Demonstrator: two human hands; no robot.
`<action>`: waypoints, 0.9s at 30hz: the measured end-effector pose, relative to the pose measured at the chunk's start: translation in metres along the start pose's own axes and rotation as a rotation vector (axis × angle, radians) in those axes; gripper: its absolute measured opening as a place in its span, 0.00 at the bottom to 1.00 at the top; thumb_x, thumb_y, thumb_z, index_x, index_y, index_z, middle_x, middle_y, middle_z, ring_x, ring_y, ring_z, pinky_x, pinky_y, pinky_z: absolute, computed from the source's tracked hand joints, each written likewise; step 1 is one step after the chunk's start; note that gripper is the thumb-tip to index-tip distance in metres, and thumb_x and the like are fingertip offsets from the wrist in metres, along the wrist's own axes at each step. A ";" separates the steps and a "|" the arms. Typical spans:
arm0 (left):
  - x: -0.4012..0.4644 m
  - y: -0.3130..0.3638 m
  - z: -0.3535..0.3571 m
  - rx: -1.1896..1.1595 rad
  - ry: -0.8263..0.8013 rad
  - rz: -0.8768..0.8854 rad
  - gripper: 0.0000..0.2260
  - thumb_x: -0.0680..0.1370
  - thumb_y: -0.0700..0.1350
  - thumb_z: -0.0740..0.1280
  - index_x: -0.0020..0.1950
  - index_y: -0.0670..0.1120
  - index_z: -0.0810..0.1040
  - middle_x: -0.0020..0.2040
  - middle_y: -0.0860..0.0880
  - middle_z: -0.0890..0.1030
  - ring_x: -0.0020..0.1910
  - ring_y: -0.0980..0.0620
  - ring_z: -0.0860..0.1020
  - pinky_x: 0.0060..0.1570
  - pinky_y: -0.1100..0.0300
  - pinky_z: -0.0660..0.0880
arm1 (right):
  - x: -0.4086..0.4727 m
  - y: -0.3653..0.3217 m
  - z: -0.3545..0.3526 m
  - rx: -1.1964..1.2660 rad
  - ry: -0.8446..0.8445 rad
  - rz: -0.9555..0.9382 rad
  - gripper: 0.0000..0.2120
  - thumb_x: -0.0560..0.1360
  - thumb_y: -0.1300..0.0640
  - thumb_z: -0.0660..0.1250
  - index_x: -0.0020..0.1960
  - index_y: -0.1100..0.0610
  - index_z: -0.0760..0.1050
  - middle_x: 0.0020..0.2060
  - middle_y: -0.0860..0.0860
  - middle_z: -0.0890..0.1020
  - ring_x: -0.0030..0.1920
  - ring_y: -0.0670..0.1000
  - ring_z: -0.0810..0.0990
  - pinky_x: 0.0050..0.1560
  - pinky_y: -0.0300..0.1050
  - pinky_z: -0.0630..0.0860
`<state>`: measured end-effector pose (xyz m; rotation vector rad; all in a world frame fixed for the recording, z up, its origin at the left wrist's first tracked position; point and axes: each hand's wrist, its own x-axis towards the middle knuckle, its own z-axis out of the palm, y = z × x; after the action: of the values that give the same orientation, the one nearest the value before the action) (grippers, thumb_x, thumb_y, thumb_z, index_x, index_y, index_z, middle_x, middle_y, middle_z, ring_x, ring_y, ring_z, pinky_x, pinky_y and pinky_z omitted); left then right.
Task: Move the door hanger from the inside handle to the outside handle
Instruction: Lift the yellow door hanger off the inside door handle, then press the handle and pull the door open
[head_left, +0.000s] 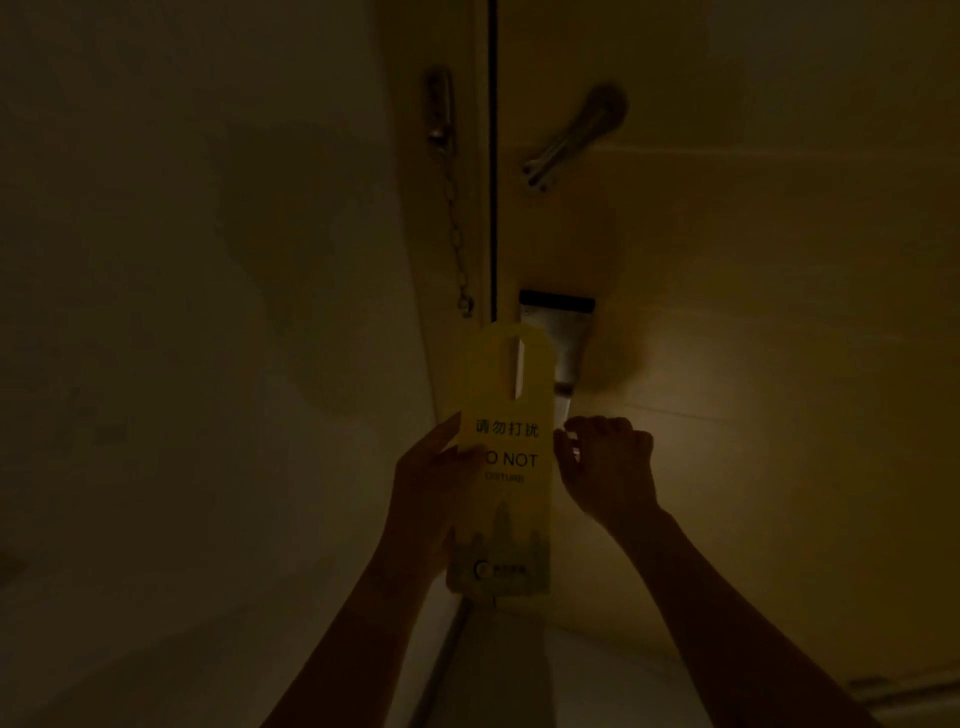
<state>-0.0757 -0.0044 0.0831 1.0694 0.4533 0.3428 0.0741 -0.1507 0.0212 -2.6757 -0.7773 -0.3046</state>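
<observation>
The scene is very dark. A yellow "do not disturb" door hanger stands upright in front of the door's edge, its hook slot at the top free of any handle. My left hand pinches its left edge at mid-height. My right hand sits just right of the hanger, below the metal lock plate. Its fingers are curled around a glinting metal piece that looks like the inside handle, which is mostly hidden by the hand.
The door fills the right side, with a dark gap along its edge. A security chain hangs from the frame, and its metal slide is on the door. A pale wall lies to the left.
</observation>
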 end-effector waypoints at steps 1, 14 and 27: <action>0.002 0.000 -0.002 -0.003 0.011 0.002 0.19 0.77 0.30 0.65 0.55 0.52 0.85 0.52 0.40 0.87 0.50 0.37 0.85 0.48 0.40 0.83 | 0.002 -0.004 0.004 -0.056 -0.044 -0.021 0.19 0.78 0.43 0.55 0.56 0.52 0.78 0.49 0.52 0.83 0.51 0.56 0.79 0.54 0.52 0.68; 0.016 -0.005 -0.010 -0.093 0.011 0.016 0.19 0.77 0.30 0.65 0.56 0.51 0.85 0.52 0.39 0.87 0.49 0.36 0.85 0.40 0.47 0.83 | -0.002 -0.005 0.025 0.594 -0.230 0.218 0.11 0.75 0.51 0.69 0.56 0.53 0.80 0.48 0.53 0.84 0.47 0.52 0.81 0.52 0.47 0.75; -0.003 -0.011 -0.029 -0.054 0.041 0.003 0.18 0.77 0.32 0.65 0.60 0.49 0.83 0.55 0.36 0.85 0.52 0.33 0.84 0.51 0.36 0.81 | -0.023 -0.010 0.035 0.632 -0.163 0.254 0.18 0.72 0.52 0.74 0.59 0.57 0.79 0.43 0.47 0.75 0.52 0.55 0.79 0.58 0.53 0.75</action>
<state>-0.0929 0.0113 0.0621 1.0121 0.4764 0.3776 0.0536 -0.1401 -0.0151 -2.1704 -0.4622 0.1985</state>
